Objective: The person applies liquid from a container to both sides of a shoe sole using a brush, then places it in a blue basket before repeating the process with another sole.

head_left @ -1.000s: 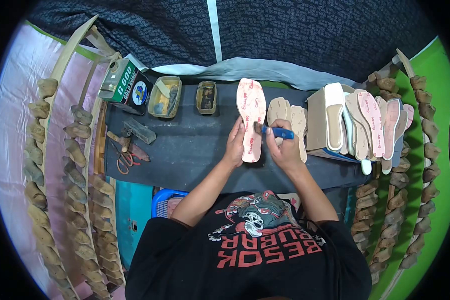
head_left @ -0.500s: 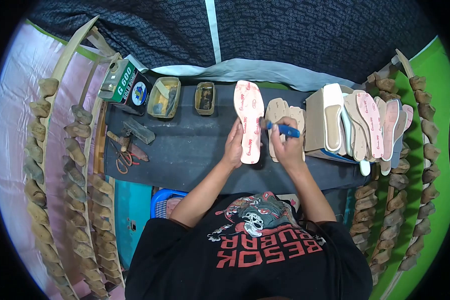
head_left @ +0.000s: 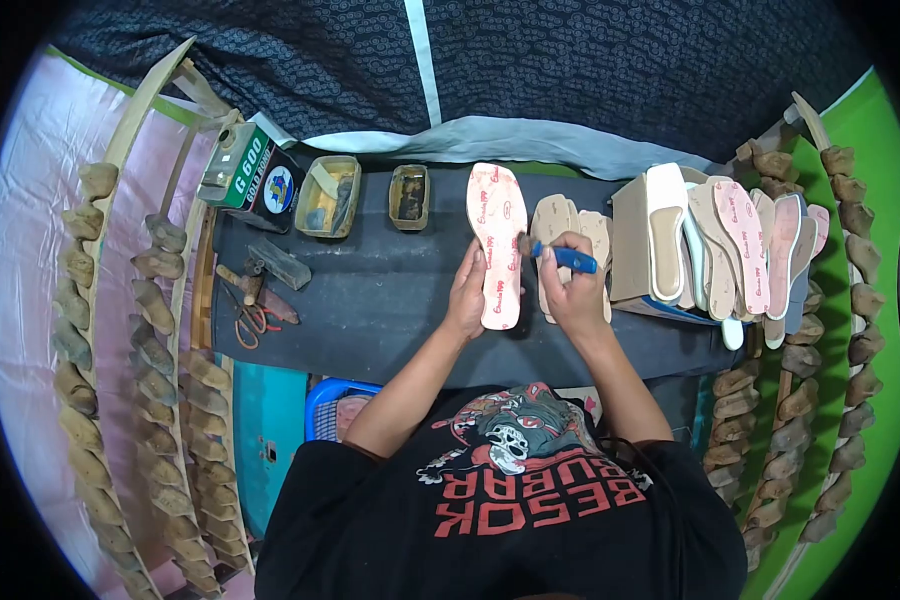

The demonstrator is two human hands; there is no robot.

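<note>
A pink insole (head_left: 498,243) lies flat on the dark counter (head_left: 370,290). The left hand (head_left: 467,292) presses its edge, fingers spread; the right hand (head_left: 573,288) grips a blue-handled brush (head_left: 560,256), bristles touching the insole.

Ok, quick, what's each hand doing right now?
Left hand: open, flat against the insole, steadying it.
Right hand: closed on the brush, bristles at the insole's edge.

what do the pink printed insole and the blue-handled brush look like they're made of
The pink printed insole looks like thin matte fibreboard or card: flat, stiff, red logos printed on it. The blue-handled brush seems to have a glossy plastic handle and dark bristles, too small to tell further.
</note>
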